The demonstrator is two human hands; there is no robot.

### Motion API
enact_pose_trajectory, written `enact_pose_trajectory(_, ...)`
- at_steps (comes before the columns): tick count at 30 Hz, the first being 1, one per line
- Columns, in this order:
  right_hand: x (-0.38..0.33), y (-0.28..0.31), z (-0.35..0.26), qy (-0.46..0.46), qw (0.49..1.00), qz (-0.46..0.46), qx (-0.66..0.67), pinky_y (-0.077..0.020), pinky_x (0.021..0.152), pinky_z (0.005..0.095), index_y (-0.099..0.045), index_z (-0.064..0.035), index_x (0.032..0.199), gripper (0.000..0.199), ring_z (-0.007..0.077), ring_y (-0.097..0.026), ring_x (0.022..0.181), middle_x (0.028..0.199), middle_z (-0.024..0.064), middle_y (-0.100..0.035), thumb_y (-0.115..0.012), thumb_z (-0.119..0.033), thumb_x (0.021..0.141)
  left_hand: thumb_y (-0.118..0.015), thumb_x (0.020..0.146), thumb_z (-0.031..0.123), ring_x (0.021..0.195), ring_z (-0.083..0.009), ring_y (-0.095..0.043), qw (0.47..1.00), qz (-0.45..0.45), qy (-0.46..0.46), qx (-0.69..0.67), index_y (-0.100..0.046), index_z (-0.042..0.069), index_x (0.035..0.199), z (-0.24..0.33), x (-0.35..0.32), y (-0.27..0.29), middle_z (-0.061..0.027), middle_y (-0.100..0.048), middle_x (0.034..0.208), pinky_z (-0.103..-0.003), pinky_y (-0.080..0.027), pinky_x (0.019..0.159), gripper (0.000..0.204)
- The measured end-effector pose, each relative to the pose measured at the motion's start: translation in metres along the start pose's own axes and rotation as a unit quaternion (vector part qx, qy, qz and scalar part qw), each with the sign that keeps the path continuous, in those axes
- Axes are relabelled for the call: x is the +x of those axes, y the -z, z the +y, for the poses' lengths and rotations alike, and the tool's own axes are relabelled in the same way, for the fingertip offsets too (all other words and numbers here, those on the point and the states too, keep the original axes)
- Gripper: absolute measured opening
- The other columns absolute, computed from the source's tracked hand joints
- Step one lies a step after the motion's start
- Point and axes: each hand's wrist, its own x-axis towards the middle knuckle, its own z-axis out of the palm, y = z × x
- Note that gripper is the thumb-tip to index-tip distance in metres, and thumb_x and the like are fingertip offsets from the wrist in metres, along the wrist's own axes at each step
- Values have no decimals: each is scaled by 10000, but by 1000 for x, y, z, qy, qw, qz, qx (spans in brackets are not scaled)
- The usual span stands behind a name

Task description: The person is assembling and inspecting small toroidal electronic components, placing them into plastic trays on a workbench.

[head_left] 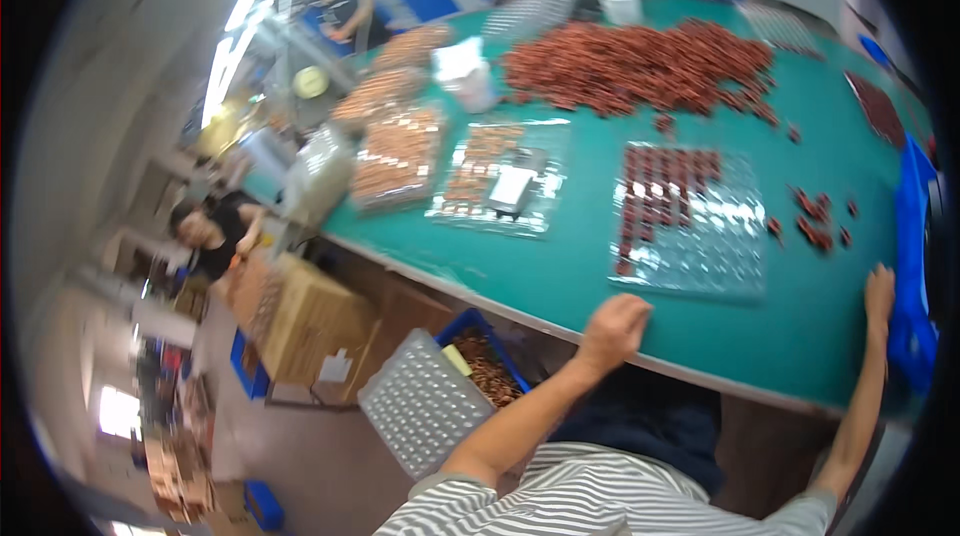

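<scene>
My left hand is closed at the table's front edge, just below a clear plastic tray with rows of pockets. Whatever its curled fingers may hold is hidden. Small red-brown parts fill the pockets on the tray's left and upper side. Over at the far right, my right hand is beside a blue plastic bin or bag; its fingers are too blurred to read. Several loose red-brown parts lie between that hand and the tray.
A big heap of red-brown parts covers the back of the green table. Bagged trays, a dark device and a white tub stand left. Below are a grey tray and blue crate. Other people are nearby.
</scene>
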Motion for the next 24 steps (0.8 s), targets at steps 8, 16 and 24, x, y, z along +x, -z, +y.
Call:
enact_pose_trajectory(8,-125,211,-295,127,668,-195,707,-440,567,224,-630,-18,999,161,74,-499,677,806,-8,-547,-619,-165,933,-704,860,122,838,-268,-634,994,11,101,-40,-649,48,1065,0,-15,40,-101,-633,987,-341,-520,729,225)
enact_pose_trajectory(16,-267,234,-367,149,554,-423,701,-505,681,233,-654,25,977,203,98,-598,747,830,18,-623,-640,45,776,-693,884,192,798,-254,-566,974,-63,148,-161,-678,49,983,45,-62,16,-94,-592,864,-357,-474,736,175)
enact_pose_trajectory(24,-277,246,-389,185,530,-505,656,-485,583,262,-650,9,988,143,113,-582,645,789,57,-635,-650,-15,847,-724,758,32,895,-237,-615,990,35,102,-88,-746,75,807,63,-76,53,-97,-625,941,-356,-505,774,69)
